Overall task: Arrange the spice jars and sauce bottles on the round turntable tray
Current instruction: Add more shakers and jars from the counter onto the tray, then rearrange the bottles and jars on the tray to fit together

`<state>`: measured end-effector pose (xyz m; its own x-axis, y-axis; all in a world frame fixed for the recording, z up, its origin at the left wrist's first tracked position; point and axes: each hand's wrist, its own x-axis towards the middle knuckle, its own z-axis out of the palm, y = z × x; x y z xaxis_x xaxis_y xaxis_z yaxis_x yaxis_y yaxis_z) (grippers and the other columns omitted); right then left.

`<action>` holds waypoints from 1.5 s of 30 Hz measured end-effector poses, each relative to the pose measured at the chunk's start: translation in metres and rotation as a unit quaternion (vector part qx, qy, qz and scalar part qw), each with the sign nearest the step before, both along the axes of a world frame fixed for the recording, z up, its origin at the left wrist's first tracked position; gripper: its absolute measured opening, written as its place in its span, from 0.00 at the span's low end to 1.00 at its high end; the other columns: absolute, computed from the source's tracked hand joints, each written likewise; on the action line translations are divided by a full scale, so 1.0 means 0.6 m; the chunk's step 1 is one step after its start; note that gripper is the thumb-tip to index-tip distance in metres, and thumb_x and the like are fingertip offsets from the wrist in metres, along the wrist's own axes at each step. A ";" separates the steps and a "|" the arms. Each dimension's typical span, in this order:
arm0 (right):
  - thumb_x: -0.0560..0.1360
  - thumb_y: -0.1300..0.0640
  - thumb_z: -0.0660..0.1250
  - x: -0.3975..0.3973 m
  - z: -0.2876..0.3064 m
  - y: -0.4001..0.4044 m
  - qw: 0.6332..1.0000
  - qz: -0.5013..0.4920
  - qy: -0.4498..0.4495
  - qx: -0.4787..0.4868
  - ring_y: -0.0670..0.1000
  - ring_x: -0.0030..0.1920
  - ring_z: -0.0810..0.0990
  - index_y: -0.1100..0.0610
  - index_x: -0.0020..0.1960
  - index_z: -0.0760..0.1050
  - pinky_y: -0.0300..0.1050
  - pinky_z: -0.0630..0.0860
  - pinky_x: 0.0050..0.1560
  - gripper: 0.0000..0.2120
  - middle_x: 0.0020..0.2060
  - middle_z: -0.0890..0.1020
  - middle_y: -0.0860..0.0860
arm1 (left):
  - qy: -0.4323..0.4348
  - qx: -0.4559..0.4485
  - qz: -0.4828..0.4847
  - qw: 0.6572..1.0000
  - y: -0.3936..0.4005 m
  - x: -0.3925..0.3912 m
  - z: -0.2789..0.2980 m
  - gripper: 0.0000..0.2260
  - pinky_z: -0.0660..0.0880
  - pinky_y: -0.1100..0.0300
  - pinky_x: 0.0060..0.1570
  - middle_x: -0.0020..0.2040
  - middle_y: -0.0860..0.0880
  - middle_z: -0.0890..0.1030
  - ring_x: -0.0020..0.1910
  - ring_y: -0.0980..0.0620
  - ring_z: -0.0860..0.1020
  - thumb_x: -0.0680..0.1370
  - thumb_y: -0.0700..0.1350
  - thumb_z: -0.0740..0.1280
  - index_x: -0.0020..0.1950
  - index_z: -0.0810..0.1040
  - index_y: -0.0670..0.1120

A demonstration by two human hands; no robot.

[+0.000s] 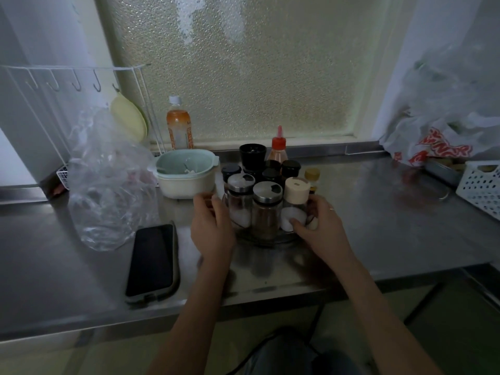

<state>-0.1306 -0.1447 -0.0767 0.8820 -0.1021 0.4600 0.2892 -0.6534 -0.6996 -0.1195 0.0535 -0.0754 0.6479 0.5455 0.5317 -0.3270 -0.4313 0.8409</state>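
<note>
A clear round turntable tray sits mid-counter, crowded with several jars and bottles. At its front stand a steel-lidded jar of white powder, a steel-lidded jar of brown spice and a beige-capped jar. Behind them are black-lidded jars, a black cup and a red-capped sauce bottle. A small yellow-capped bottle stands at the tray's right rear. My left hand grips the tray's left side. My right hand holds its right side, thumb against the beige-capped jar.
A phone lies left of my left arm, near the counter's front edge. A crumpled clear plastic bag and a green-and-white bowl stand to the left, with an orange drink bottle behind. Plastic bags and a white basket crowd the right.
</note>
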 end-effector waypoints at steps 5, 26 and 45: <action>0.75 0.58 0.67 0.012 -0.001 -0.040 0.999 -0.011 0.021 0.028 0.46 0.56 0.72 0.59 0.64 0.70 0.30 0.64 0.53 0.18 0.55 0.74 0.48 | 0.061 -0.083 -0.072 0.992 0.007 0.016 -0.007 0.06 0.73 0.58 0.41 0.43 0.53 0.78 0.44 0.52 0.77 0.79 0.47 0.61 0.51 0.73 0.46; 0.78 0.53 0.63 0.090 0.001 -0.071 0.980 -0.067 0.152 0.106 0.51 0.46 0.78 0.60 0.59 0.74 0.40 0.69 0.47 0.13 0.55 0.81 0.60 | 0.073 0.118 -0.193 0.971 -0.008 0.036 -0.012 0.17 0.71 0.60 0.45 0.49 0.47 0.79 0.49 0.48 0.78 0.67 0.42 0.74 0.54 0.76 0.45; 0.72 0.39 0.65 0.108 0.198 0.185 0.952 0.024 0.036 -0.303 0.60 0.57 0.75 0.55 0.65 0.63 0.53 0.73 0.52 0.30 0.59 0.76 0.58 | 0.043 0.159 -0.141 0.976 -0.001 0.020 -0.012 0.19 0.70 0.59 0.41 0.50 0.47 0.72 0.42 0.55 0.71 0.69 0.45 0.74 0.55 0.72 0.41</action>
<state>-0.0658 -0.0338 0.0421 0.9103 0.2042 0.3601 0.2944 -0.9308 -0.2164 -0.1075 0.0527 -0.0827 0.7977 0.1560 0.5826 -0.4046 -0.5780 0.7087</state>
